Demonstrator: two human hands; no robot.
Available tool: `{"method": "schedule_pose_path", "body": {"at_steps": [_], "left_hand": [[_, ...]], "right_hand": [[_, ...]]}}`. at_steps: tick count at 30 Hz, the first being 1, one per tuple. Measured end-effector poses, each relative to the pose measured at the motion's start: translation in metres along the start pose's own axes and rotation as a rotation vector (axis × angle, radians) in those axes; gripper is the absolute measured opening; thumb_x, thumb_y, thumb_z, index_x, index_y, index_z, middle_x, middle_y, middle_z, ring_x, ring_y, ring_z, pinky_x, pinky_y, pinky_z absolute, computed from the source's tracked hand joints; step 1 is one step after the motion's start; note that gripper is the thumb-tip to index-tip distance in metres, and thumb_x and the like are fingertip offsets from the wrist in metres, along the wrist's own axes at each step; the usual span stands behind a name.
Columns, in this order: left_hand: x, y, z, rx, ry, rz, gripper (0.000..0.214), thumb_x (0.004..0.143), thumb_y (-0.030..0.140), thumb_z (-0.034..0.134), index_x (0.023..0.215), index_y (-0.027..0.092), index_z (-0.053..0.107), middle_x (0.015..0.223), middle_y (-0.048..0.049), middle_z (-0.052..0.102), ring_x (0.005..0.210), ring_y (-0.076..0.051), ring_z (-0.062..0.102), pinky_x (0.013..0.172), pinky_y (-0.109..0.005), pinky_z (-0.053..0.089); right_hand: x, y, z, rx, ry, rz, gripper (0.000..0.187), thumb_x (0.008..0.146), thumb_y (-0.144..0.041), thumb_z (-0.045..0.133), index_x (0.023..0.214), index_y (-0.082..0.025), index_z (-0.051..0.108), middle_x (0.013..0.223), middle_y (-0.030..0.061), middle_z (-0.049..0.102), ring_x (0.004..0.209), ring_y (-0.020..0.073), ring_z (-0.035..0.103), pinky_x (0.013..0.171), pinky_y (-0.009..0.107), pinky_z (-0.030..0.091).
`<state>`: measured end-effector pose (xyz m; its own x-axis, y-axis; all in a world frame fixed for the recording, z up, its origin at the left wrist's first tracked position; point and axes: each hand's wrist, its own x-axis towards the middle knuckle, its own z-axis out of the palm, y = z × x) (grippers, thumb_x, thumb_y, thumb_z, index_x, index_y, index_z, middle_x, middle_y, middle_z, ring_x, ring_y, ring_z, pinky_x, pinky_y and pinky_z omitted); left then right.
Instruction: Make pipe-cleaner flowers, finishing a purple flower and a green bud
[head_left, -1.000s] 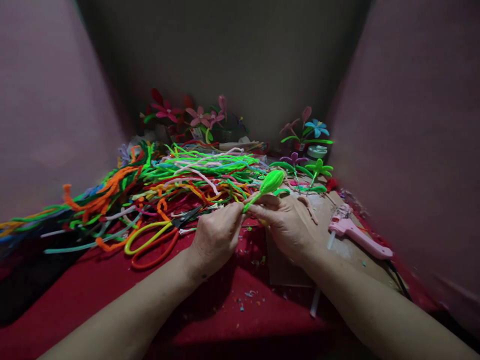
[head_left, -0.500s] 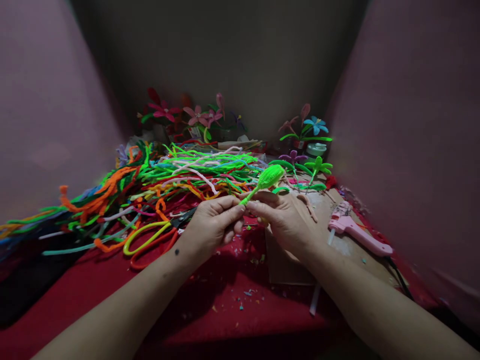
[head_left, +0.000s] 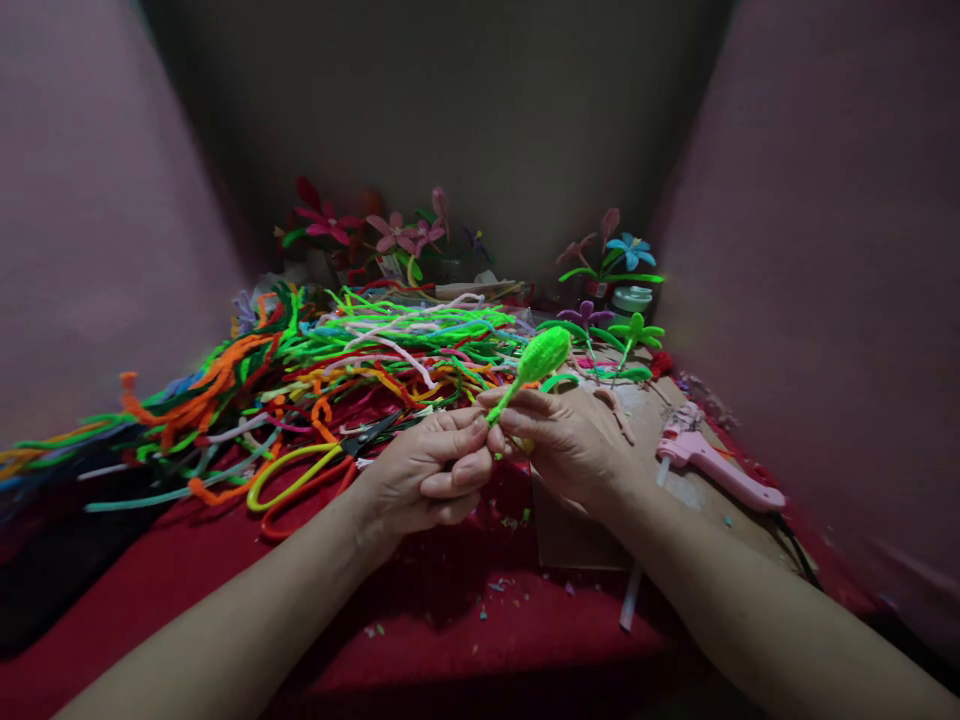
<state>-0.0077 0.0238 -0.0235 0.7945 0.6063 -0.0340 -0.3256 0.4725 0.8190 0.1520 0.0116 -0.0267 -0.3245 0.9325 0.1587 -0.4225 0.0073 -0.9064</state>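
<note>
A bright green pipe-cleaner flower bud (head_left: pixel 545 354) on a short twisted stem is held up between my two hands, its rounded head tilted up and to the right. My left hand (head_left: pixel 439 465) pinches the lower end of the stem between thumb and fingers. My right hand (head_left: pixel 566 435) closes on the same stem just above, from the right side. The stem's lowest tip is partly hidden by the fingers. Left of my left hand lie scissors (head_left: pixel 296 475) with yellow and red handles, their dark blades pointing away.
A large heap of coloured pipe cleaners (head_left: pixel 420 325) spreads behind and left. A pink glue gun (head_left: pixel 720 465) lies on cardboard (head_left: pixel 577 540) at right, near a loose glue stick (head_left: pixel 631 600). Finished pipe-cleaner flowers (head_left: pixel 394 232) stand at the back. Scraps dot the red cloth (head_left: pixel 420 640).
My left hand has slid slightly down the stem, its fingers turned more into view. The green bud has tipped a little more upright. My right hand stays nearly in place.
</note>
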Motion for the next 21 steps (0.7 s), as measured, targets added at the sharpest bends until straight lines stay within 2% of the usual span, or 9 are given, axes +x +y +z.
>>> {"method": "schedule_pose_path", "body": {"at_steps": [4,7,10,13,15,18,21], "left_hand": [[0.002,-0.002,0.001,0.068,0.036,0.008,0.019,0.086,0.028,0.05,0.078,0.014,0.059,0.039,0.0097,0.039,0.026,0.0,0.012,0.027,-0.012,0.027],[0.003,-0.001,0.006,0.259,0.152,0.06,0.026,0.088,0.036,0.046,0.078,0.014,0.058,0.049,0.004,0.053,0.029,-0.003,0.031,0.03,-0.014,0.03],[0.003,-0.001,0.01,0.57,0.311,0.158,0.03,0.087,0.041,0.046,0.079,0.014,0.057,0.059,0.0003,0.059,0.039,-0.006,0.046,0.037,-0.017,0.036],[0.004,-0.006,0.008,0.957,0.446,0.331,0.019,0.082,0.033,0.055,0.09,0.016,0.058,0.074,-0.0011,0.064,0.057,-0.01,0.056,0.053,-0.021,0.045],[0.005,-0.012,0.003,1.256,0.51,0.471,0.019,0.081,0.027,0.056,0.097,0.017,0.058,0.085,-0.0034,0.065,0.072,-0.014,0.059,0.066,-0.025,0.046],[0.005,-0.02,-0.007,1.585,0.54,0.618,0.015,0.085,0.02,0.048,0.097,0.017,0.056,0.085,-0.0056,0.065,0.076,-0.016,0.06,0.07,-0.027,0.043],[0.004,-0.02,-0.011,1.643,0.528,0.656,0.014,0.087,0.018,0.042,0.088,0.017,0.056,0.075,-0.0033,0.061,0.067,-0.013,0.056,0.064,-0.024,0.041]], "right_hand": [[0.001,0.0,0.001,0.039,0.065,-0.026,0.01,0.066,-0.022,0.072,0.074,-0.017,0.069,0.062,-0.0031,0.057,0.057,0.0074,0.048,0.052,0.021,0.033],[0.002,-0.002,0.003,-0.004,0.144,-0.004,0.014,0.061,-0.025,0.075,0.069,-0.017,0.067,0.068,-0.0016,0.06,0.061,0.0089,0.051,0.051,0.021,0.034],[0.001,-0.006,0.006,-0.025,0.22,0.032,0.015,0.058,-0.026,0.075,0.065,-0.017,0.064,0.073,-0.0008,0.063,0.064,0.0105,0.053,0.053,0.022,0.037],[0.0,-0.012,0.011,-0.035,0.282,0.014,0.012,0.06,-0.017,0.073,0.059,-0.017,0.061,0.066,-0.0028,0.061,0.063,0.0094,0.052,0.06,0.024,0.04],[-0.001,-0.014,0.013,-0.082,0.303,0.01,0.011,0.061,-0.013,0.071,0.057,-0.017,0.061,0.059,-0.004,0.058,0.061,0.0088,0.051,0.062,0.023,0.041],[-0.001,-0.009,0.012,-0.137,0.319,0.038,0.007,0.063,-0.018,0.071,0.063,-0.017,0.065,0.063,-0.0025,0.06,0.062,0.0103,0.052,0.059,0.024,0.041],[0.001,0.002,0.009,-0.073,0.317,-0.021,0.01,0.062,-0.026,0.073,0.067,-0.02,0.068,0.074,-0.0006,0.066,0.069,0.0134,0.056,0.061,0.026,0.044]]}}
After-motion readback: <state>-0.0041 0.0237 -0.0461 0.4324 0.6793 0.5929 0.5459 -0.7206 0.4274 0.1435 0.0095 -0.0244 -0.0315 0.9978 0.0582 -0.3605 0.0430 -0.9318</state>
